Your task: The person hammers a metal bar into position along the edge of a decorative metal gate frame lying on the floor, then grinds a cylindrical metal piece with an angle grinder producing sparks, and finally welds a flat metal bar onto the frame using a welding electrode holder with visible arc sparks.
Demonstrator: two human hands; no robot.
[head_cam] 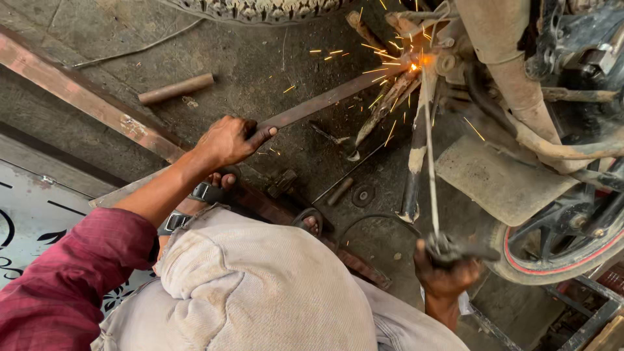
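Hands apart over the workshop floor: left hand [229,139] grips the near end of a flat steel bar [318,104] running up-right to the sparking weld [413,65], while right hand [447,276] (closed) holds the electrode holder [455,249], rod [431,149] pointing straight up from it.

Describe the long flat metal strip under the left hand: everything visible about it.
The flat metal strip is long, thin and narrow, dull grey-brown like rusty steel. It runs slanting from the lower left, beneath the left hand, up to the right, where its far end meets the glowing weld spot amid flying sparks. The left hand presses on it near its middle. Its lower part passes behind the forearm; it lies above the stained concrete floor.
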